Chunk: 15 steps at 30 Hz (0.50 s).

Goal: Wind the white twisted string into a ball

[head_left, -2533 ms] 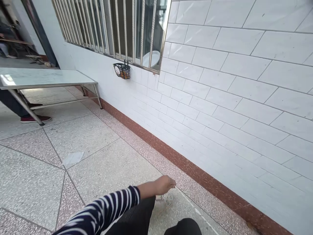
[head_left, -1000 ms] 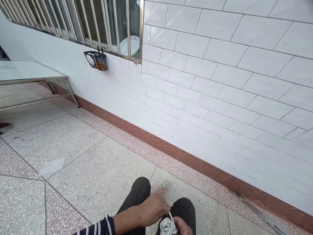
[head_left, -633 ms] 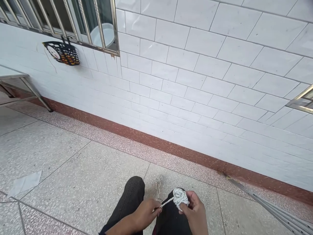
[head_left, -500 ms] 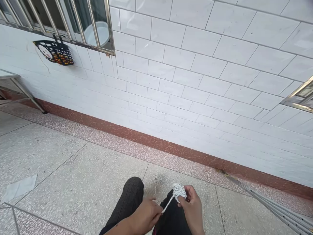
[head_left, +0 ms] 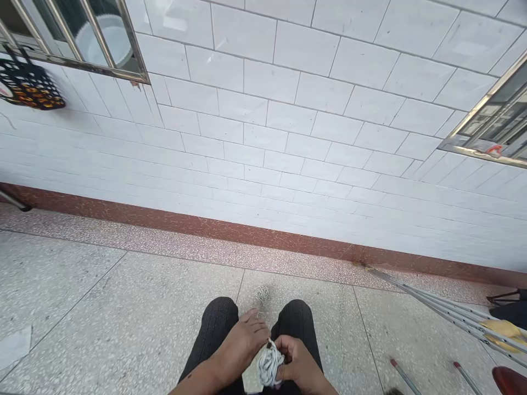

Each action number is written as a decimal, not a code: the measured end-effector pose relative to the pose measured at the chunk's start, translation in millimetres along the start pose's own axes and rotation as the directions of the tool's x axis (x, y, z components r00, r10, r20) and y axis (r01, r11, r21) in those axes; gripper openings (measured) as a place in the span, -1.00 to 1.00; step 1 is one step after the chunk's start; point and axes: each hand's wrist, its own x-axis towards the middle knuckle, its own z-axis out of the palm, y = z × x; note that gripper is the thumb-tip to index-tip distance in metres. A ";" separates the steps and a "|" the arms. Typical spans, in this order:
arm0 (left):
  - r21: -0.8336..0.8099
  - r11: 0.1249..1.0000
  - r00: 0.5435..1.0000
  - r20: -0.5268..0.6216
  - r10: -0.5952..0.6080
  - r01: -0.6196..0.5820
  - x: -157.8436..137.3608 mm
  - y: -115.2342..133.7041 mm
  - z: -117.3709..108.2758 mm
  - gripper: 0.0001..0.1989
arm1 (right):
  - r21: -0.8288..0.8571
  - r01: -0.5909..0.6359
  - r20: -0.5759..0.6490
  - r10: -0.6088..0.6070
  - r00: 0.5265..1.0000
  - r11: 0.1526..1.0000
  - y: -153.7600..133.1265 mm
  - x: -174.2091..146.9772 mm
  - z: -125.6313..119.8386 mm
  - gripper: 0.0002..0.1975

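My right hand (head_left: 300, 366) holds a loosely wound ball of white cord (head_left: 269, 365) low between my knees, thumb and fingers curled on its right side. Just up and to the left, my left hand (head_left: 246, 339) is closed with its back toward me, its fingertips by the top of the ball where a short piece of the cord shows. The fingers cover most of that strand. On the floor beyond my hands lies a second, smaller ball of speckled grey-white string (head_left: 261, 293). Its loose end runs toward my left hand and disappears behind it.
My knees in dark trousers (head_left: 220, 318) flank the hands. A white tiled wall (head_left: 288, 164) with a red-brown skirting (head_left: 247, 233) stands ahead. Metal poles (head_left: 432, 304) lean at the right. A black basket (head_left: 31, 82) hangs from the window bars; a pale sheet (head_left: 15, 346) lies on the floor.
My right hand has brought the cord ball down and left, close to my left hand, so the stretched strand between them is now short. The view has swung right.
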 end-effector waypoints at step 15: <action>-0.253 0.868 0.903 0.073 -0.423 0.427 -10.0 -43.9 51.1 -0.69 | 0.347 0.138 -0.109 -0.107 0.988 0.927 -66.5 -45.7 -19.9 -0.46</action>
